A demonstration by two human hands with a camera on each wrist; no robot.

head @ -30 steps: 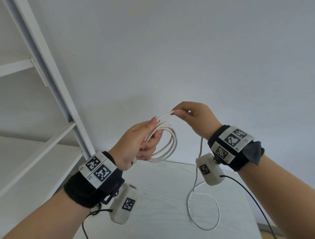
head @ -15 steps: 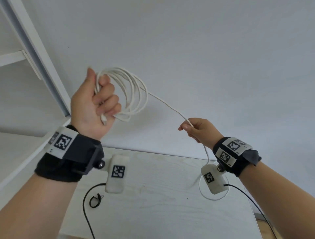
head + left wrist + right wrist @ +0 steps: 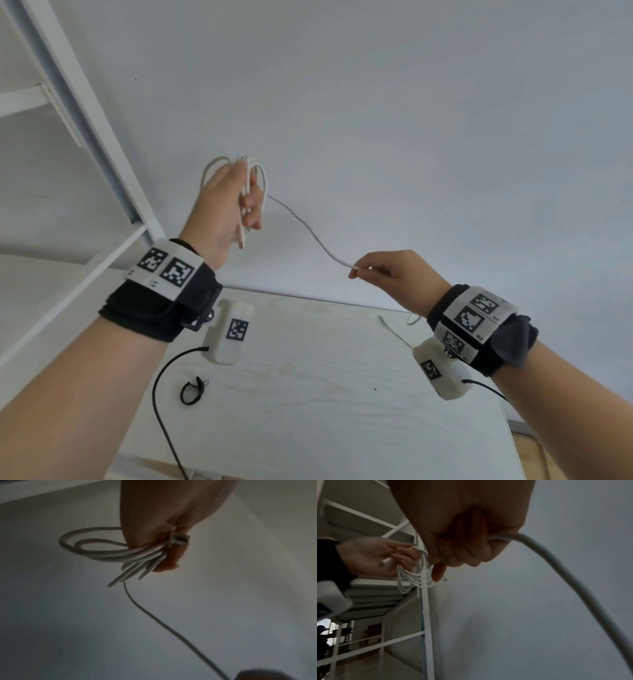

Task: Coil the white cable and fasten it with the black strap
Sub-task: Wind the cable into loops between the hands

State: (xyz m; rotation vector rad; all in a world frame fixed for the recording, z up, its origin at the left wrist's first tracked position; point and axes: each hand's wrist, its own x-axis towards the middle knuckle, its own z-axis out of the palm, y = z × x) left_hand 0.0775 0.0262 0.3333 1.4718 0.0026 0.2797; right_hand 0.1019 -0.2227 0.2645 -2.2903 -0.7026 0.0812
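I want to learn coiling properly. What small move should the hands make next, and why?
Probably the right hand should carry its pinched stretch of cable up to the left hand for another loop. The coil is gripped there, cable still trails on the table, and the strap lies unused.

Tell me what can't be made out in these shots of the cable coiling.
- Thin white cable: in the head view its loose tail runs behind the right hand and wrist camera; the far end is hidden.
- Loop count: the left hand covers the coil, and the left wrist view is dark.
- Small black strap on the white table: too small to show its fastener.
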